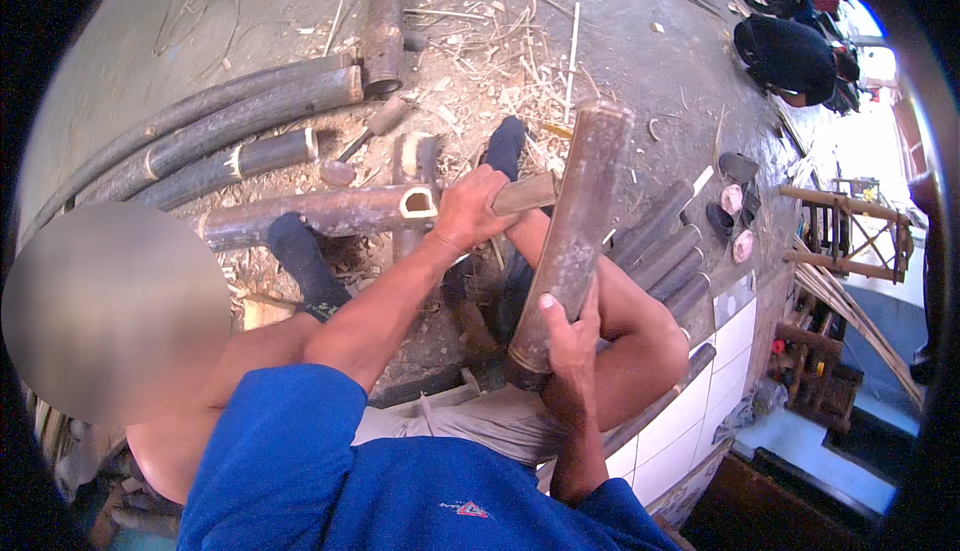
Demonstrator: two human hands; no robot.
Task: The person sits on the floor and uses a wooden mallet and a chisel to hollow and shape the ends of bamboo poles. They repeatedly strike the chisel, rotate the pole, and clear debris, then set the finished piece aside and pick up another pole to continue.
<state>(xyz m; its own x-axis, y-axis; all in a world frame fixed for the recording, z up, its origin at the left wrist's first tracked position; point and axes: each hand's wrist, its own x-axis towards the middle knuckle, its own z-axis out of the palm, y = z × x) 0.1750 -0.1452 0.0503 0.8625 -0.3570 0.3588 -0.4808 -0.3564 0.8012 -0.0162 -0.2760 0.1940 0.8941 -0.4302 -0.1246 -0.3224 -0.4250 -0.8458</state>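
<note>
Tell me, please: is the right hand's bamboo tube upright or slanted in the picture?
Slanted: the bamboo tube has its upper end further right than the end near the right hand. Real tilt: cannot tell.

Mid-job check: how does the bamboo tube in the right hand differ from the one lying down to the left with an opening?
The held tube is raised and steeply slanted in the right hand; the lying tube is nearly level across the view. The lying tube shows a pale-edged opening; the held tube shows none on its visible side. Both look brown and mottled.
</note>
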